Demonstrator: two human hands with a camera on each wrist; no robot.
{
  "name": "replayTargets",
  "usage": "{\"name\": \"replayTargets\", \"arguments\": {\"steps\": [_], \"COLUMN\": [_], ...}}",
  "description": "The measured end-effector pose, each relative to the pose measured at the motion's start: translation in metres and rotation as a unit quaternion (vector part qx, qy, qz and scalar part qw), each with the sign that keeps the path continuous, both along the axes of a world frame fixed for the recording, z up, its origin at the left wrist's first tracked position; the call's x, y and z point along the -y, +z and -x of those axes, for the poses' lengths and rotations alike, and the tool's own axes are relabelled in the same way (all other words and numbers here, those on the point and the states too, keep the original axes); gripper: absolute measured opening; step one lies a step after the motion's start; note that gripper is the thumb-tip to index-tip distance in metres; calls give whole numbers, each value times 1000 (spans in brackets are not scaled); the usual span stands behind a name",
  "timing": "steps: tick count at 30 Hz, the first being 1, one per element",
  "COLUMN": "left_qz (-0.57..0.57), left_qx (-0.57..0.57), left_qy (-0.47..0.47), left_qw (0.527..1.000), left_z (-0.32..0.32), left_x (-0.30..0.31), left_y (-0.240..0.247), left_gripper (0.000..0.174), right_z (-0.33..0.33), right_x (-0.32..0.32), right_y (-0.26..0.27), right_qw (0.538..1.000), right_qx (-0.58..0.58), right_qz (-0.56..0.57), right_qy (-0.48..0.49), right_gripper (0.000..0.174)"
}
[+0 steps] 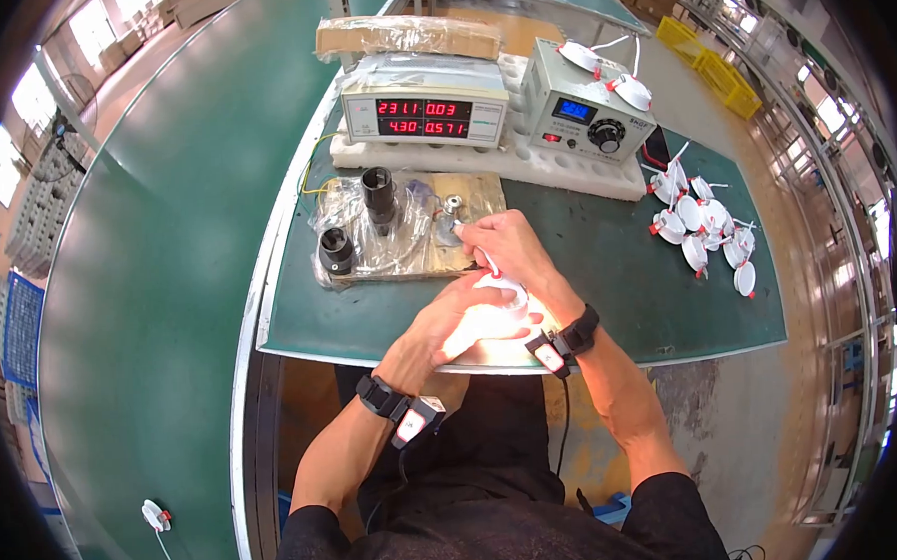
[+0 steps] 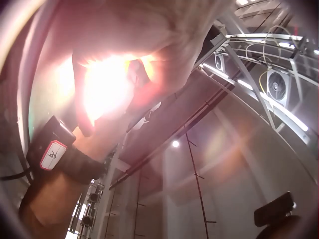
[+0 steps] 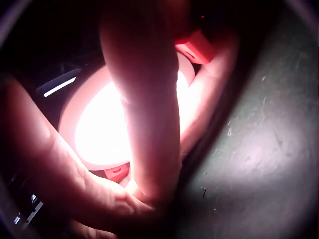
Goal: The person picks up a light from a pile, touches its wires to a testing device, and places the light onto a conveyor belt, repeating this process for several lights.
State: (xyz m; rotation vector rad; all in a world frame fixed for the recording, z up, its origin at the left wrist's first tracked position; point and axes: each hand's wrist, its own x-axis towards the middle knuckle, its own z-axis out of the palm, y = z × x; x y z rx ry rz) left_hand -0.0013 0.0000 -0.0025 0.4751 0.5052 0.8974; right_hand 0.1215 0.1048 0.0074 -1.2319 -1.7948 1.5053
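A round white lamp with red clips glows brightly under the person's hands; its lit face fills much of the right wrist view, with fingers across it. The left hand grips this lamp from the left, and glare hides part of the hold. The right hand reaches over the lamp, its fingertips pinching the end of the lamp's white cable at a metal disc on the board. In the left wrist view, the left hand curls round the glare.
Black cylindrical sockets stand on the plastic-covered board. Behind are a meter with red digits and a grey box with a dial, two lamps on top. Several white lamps lie at right; another lamp lies on the green surface at lower left.
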Motion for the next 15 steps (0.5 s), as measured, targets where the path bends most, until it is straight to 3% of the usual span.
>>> {"name": "replayTargets", "arguments": {"steps": [3,10,15], "left_qz": [54,3,56], "left_qx": [-28,-137,-54], "left_qy": [-17,21,-17], "left_qw": [998,990,997], "left_z": [8,0,7], "left_x": [-5,-3,-3], "left_y": [-14,-4,-3], "left_gripper": [35,37,41], "right_z": [0,-1,1], "right_x": [-2,0,2], "right_y": [-3,1,6], "right_qw": [1000,1000,1000], "right_qx": [-8,-18,-4], "right_qz": [0,14,18], "right_qy": [6,8,-5], "right_gripper": [36,36,37]}}
